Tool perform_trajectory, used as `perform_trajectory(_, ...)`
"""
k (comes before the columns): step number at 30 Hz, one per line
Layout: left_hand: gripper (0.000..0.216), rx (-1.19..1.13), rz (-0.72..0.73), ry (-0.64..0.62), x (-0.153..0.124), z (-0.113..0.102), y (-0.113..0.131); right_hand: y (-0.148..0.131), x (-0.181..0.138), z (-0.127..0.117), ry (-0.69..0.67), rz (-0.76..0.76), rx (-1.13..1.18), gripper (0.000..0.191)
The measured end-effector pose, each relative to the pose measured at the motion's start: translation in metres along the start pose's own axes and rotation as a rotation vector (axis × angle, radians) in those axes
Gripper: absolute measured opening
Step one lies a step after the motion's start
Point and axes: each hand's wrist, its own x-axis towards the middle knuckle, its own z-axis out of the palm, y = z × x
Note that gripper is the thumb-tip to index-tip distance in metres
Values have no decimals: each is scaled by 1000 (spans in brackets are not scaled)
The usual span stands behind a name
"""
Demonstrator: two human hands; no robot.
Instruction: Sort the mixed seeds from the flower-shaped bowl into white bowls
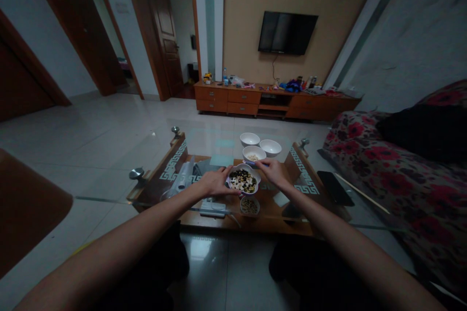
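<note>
My left hand [216,182] grips the left rim of a scalloped white bowl [260,182] filled with mixed dark, yellow and pale beans [243,179]. My right hand [273,171] pinches a slim purple-blue utensil [251,162] whose exact kind is too small to tell. The utensil points left, between the scalloped bowl and a round white bowl [254,149] with some pale beans in it. Behind that stand two more white bowls [250,139], one left and one right, with no contents visible. Below the scalloped bowl appears another bean-filled bowl shape [250,205], possibly a reflection in the glass.
All this is over a glass coffee table [215,148] with a wooden lower shelf. A black phone-like slab [335,187] and a thin stick [361,193] lie at its right. A floral sofa [412,194] stands to the right, a cluttered TV cabinet [242,99] beyond.
</note>
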Motion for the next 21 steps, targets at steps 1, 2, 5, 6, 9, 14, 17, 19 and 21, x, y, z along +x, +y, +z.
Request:
perform_trajectory(1,126,2,6,1,0,0,0,4,1,-3,41,26,13,32)
perform_trajectory(2,126,5,11,1,-1,-1,0,8,1,-6,81,53,14,34)
perform_trajectory(5,126,18,16,1,-3,-1,1,19,2,-12,184,156,-63,38)
perform_trajectory(6,127,21,16,3,-3,0,1,22,1,-13,203,182,-107,39)
perform_trajectory(9,130,20,12,9,-4,1,2,28,-1,-15,212,186,-214,39)
perform_trajectory(14,128,21,9,13,-5,1,2,25,-4,-17,145,192,-255,34)
perform_trajectory(17,121,28,24,8,-6,-1,3,21,-7,-21,74,175,-317,29)
perform_trajectory(19,119,36,26,12,-6,-1,3,20,-9,-24,29,100,-402,26)
perform_trajectory(21,118,41,23,17,-6,0,3,20,-10,-26,-21,-10,-486,23)
